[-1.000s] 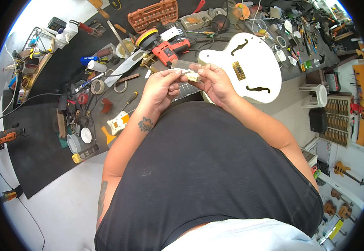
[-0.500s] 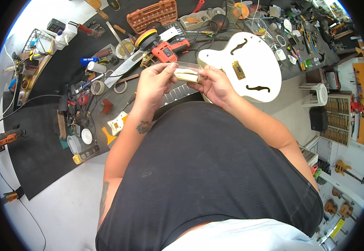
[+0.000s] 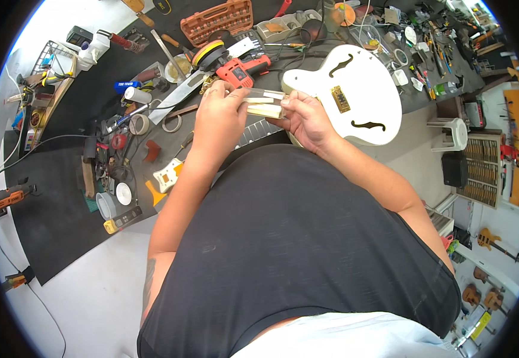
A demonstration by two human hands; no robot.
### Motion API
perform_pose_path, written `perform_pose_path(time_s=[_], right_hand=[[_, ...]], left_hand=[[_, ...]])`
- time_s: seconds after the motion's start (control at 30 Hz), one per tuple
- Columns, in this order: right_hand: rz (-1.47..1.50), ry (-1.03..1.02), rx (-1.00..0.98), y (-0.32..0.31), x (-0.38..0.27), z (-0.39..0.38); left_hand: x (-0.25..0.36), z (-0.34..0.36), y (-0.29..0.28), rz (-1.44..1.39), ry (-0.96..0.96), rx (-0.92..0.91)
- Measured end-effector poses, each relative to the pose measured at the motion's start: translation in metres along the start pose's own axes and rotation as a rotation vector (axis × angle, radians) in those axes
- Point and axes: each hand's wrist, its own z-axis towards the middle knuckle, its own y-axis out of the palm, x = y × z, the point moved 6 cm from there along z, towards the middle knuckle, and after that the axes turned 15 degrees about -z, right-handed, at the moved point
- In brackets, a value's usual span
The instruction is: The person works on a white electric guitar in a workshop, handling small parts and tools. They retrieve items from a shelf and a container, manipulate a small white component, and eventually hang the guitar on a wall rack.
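Observation:
Between my hands, over the bench, is a small clear plastic case [image 3: 264, 93] holding pale cream strips [image 3: 263, 110]. My left hand [image 3: 219, 116] is closed at the case's left end, its fingers curled over the top. My right hand [image 3: 308, 121] pinches the right end between thumb and fingers. Below the case, a guitar neck [image 3: 258, 133] with pale inlays runs left from a white guitar body [image 3: 370, 77] with dark f-holes. The neck is partly hidden by my hands and black shirt.
Beyond my hands lie a red polisher [image 3: 235, 73] with a yellow-edged pad and an orange socket case [image 3: 217, 24]. Tape rolls [image 3: 139, 124], a white-and-gold plate [image 3: 167, 175] and cables sit to the left. Many hand tools [image 3: 438, 53] crowd the far right; a white stool [image 3: 450, 135] stands beyond the bench.
My left hand has turned over, its fingers now lying across the top of the case. The case has tilted, and more of the cream strips show. My right hand keeps its pinch.

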Motion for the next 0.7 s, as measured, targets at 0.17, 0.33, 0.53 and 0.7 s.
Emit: perform_pose_path(time_s=[0.17, 0.33, 0.53, 0.7], right_hand=[[-0.051, -0.008, 0.007, 0.0, 0.0, 0.0], [-0.056, -0.037, -0.016, 0.003, -0.005, -0.003], [-0.035, -0.029, -0.007, 0.0, -0.005, -0.003], [0.098, 0.002, 0.091, -0.005, -0.01, -0.005]], left_hand=[[-0.005, 0.005, 0.01, 0.046, 0.029, -0.07], [-0.001, 0.005, 0.011, -0.046, -0.016, -0.088], [-0.006, 0.002, 0.01, -0.187, -0.05, -0.031], [-0.045, -0.01, -0.003, -0.632, -0.333, 0.112]])
